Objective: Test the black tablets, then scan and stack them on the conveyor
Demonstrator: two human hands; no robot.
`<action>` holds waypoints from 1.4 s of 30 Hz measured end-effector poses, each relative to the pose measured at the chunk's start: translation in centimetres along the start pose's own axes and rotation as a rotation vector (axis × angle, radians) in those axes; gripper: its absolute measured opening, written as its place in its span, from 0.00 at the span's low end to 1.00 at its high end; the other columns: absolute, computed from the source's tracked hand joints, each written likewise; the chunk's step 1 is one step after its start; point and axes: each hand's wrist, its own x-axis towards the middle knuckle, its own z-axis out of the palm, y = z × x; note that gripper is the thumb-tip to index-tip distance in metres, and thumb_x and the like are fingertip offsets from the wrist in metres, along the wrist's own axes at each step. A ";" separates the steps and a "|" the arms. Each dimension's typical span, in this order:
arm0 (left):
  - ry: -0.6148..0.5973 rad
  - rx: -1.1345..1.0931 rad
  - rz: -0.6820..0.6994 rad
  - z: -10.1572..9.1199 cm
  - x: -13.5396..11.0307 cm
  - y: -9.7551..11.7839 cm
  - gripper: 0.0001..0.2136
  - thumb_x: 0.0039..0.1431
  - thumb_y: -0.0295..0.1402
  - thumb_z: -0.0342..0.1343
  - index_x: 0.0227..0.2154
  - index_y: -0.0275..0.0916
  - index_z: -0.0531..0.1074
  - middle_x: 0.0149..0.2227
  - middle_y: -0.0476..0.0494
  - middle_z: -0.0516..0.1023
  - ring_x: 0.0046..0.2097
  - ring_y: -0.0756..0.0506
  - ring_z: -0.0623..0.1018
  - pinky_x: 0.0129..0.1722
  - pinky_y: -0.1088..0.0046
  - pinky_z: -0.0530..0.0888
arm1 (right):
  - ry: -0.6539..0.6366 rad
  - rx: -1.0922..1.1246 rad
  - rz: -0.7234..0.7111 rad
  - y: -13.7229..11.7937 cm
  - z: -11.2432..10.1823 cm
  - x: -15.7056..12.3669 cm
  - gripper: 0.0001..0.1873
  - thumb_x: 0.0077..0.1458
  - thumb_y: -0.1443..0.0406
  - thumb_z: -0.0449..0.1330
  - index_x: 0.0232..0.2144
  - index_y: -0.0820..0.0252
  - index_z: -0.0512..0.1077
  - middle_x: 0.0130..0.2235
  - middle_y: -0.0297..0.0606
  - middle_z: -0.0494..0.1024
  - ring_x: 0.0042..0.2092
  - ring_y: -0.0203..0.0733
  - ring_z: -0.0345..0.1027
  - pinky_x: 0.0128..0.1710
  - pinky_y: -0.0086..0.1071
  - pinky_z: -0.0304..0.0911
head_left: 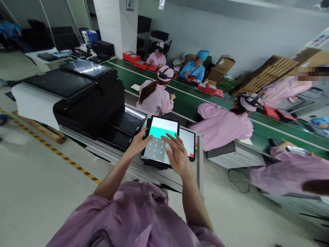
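A tablet with a calculator-like number keypad and a turquoise band on its lit screen lies on a dark stack on the grey bench top. My left hand grips its left edge, the thumb over the screen and the other fingers partly hidden. Over the right half of the screen is my right hand, fingers spread and holding nothing; whether a fingertip touches the glass I cannot tell. A second tablet with a pale lit screen and a red corner patch sits partly behind the first, at its right.
Dark flat-screen devices lie left of the tablets, beside a tall black stack. Beyond runs a green conveyor table where several people in pink or blue work. A wheeled stool base stands right; yellow-black tape marks the floor.
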 end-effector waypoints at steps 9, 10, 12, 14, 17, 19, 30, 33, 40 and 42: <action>0.002 -0.170 0.043 -0.2 -0.3 -1.3 0.28 0.74 0.51 0.53 0.64 0.39 0.80 0.67 0.39 0.82 0.72 0.35 0.76 0.75 0.57 0.68 | 0.227 -0.109 0.136 2.2 -1.3 -1.0 0.22 0.81 0.59 0.47 0.63 0.51 0.77 0.58 0.40 0.87 0.68 0.51 0.76 0.75 0.60 0.61; 0.007 -0.217 0.043 -0.1 -0.6 -1.5 0.28 0.74 0.52 0.53 0.64 0.38 0.81 0.67 0.39 0.82 0.72 0.35 0.76 0.75 0.58 0.68 | 0.231 -0.112 0.140 2.4 -1.1 -0.9 0.22 0.82 0.59 0.47 0.62 0.52 0.77 0.58 0.41 0.87 0.68 0.51 0.76 0.75 0.59 0.62; 0.027 -0.309 0.036 0.2 -1.5 -2.1 0.30 0.73 0.55 0.53 0.62 0.36 0.82 0.67 0.36 0.82 0.71 0.35 0.77 0.76 0.57 0.67 | 0.222 -0.116 0.148 2.6 -0.9 -0.8 0.21 0.81 0.59 0.47 0.61 0.52 0.78 0.57 0.42 0.88 0.67 0.51 0.77 0.74 0.59 0.63; 0.053 -0.374 0.017 0.6 -2.9 -2.6 0.32 0.72 0.57 0.54 0.61 0.34 0.82 0.66 0.35 0.82 0.72 0.34 0.77 0.76 0.56 0.67 | 0.192 -0.111 0.152 2.8 -0.6 -0.6 0.21 0.81 0.58 0.48 0.60 0.53 0.78 0.57 0.42 0.88 0.66 0.51 0.78 0.74 0.60 0.63; 0.092 -0.385 -0.004 1.0 -5.6 -3.3 0.33 0.72 0.59 0.54 0.62 0.36 0.82 0.67 0.35 0.82 0.72 0.34 0.76 0.77 0.56 0.67 | 0.159 -0.084 0.144 2.8 -0.5 -0.4 0.21 0.81 0.57 0.48 0.60 0.52 0.78 0.58 0.42 0.87 0.67 0.52 0.78 0.75 0.61 0.62; 0.103 -0.349 0.017 1.2 -7.3 -3.7 0.33 0.74 0.59 0.52 0.64 0.37 0.81 0.69 0.36 0.80 0.74 0.34 0.74 0.77 0.56 0.67 | 0.141 -0.068 0.131 2.8 -0.5 -0.4 0.21 0.81 0.57 0.48 0.61 0.51 0.78 0.59 0.41 0.87 0.67 0.52 0.77 0.75 0.62 0.61; 0.244 -0.233 0.127 3.7 -9.5 -6.2 0.38 0.75 0.63 0.45 0.67 0.35 0.78 0.69 0.31 0.79 0.72 0.33 0.76 0.75 0.53 0.71 | 0.178 -0.050 0.098 2.7 0.2 0.0 0.18 0.81 0.59 0.51 0.58 0.50 0.79 0.55 0.39 0.89 0.65 0.51 0.80 0.74 0.62 0.63; 0.263 -0.226 0.160 3.9 -9.2 -6.7 0.40 0.73 0.65 0.45 0.64 0.35 0.81 0.66 0.30 0.82 0.70 0.32 0.78 0.73 0.52 0.73 | 0.177 -0.048 0.106 2.5 0.2 0.1 0.18 0.81 0.59 0.51 0.59 0.49 0.79 0.55 0.39 0.89 0.65 0.52 0.80 0.74 0.62 0.62; 0.283 -0.229 0.202 4.2 -8.7 -7.2 0.40 0.72 0.66 0.43 0.64 0.38 0.81 0.66 0.31 0.82 0.70 0.32 0.78 0.73 0.52 0.72 | 0.386 -0.044 0.170 2.1 0.1 -0.4 0.20 0.80 0.60 0.49 0.59 0.51 0.80 0.55 0.41 0.88 0.60 0.52 0.82 0.71 0.59 0.68; 0.289 -0.238 0.216 4.3 -8.6 -7.4 0.40 0.72 0.67 0.43 0.64 0.39 0.81 0.67 0.32 0.81 0.71 0.32 0.77 0.74 0.52 0.72 | 0.400 -0.042 0.203 2.0 0.4 -0.2 0.21 0.80 0.58 0.49 0.60 0.51 0.80 0.57 0.43 0.88 0.61 0.54 0.81 0.70 0.60 0.69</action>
